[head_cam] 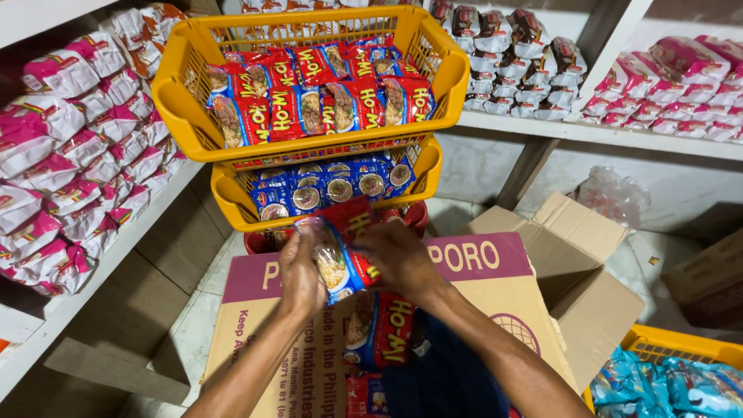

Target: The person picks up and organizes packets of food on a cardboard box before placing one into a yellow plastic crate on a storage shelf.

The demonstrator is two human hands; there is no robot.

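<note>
Top yellow basket (182, 108) nearly full of red noodle packs (309, 101). Your left hand (300, 275) and right hand (398, 259) both have fingers clamped on another red noodle packet (340, 255). More remain in the open carton (480, 286) below.

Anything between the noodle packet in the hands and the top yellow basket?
Nothing visible. Both hands, left hand and right hand, hold the red noodle packet in front of the stacked baskets. The top yellow basket sits above it, open-topped and already lined with red packets; only open air lies between.
</note>
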